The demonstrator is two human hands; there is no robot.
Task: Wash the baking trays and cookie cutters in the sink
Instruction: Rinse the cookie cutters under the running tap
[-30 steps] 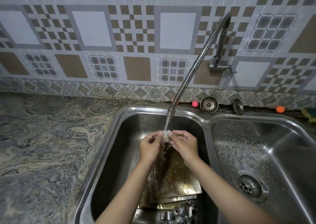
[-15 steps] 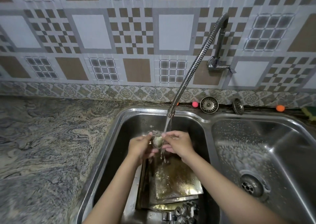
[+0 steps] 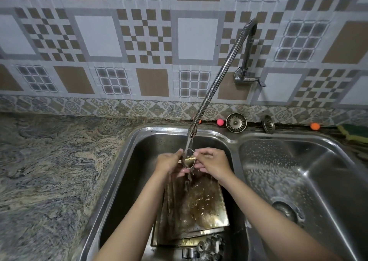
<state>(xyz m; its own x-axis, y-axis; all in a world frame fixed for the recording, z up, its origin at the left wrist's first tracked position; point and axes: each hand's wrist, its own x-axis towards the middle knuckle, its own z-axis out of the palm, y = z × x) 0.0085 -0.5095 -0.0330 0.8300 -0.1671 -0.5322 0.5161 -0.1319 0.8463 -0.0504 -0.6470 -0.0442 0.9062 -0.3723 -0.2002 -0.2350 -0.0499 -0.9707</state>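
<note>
A small metal cookie cutter (image 3: pixel 188 160) sits under the running water from the flexible tap (image 3: pixel 216 79), over the left sink basin (image 3: pixel 139 141). My left hand (image 3: pixel 169 162) and my right hand (image 3: pixel 212 163) both pinch it from either side. Below my hands, stacked golden baking trays (image 3: pixel 196 211) lean in the basin, wet and stained. Several more metal cookie cutters (image 3: pixel 207 246) lie in a heap at the basin's near end.
The right basin (image 3: pixel 298 171) holds only water drops and a drain (image 3: pixel 286 211). Two metal strainers (image 3: pixel 236 122) (image 3: pixel 268 123), a pink ball (image 3: pixel 219 122), an orange ball (image 3: pixel 314 126) and a green sponge (image 3: pixel 353 132) lie along the back ledge. Granite counter (image 3: pixel 49 171) spreads left.
The cutter has been turned between my fingers under the stream, and my hands have shifted slightly lower. The view has tilted a little.
</note>
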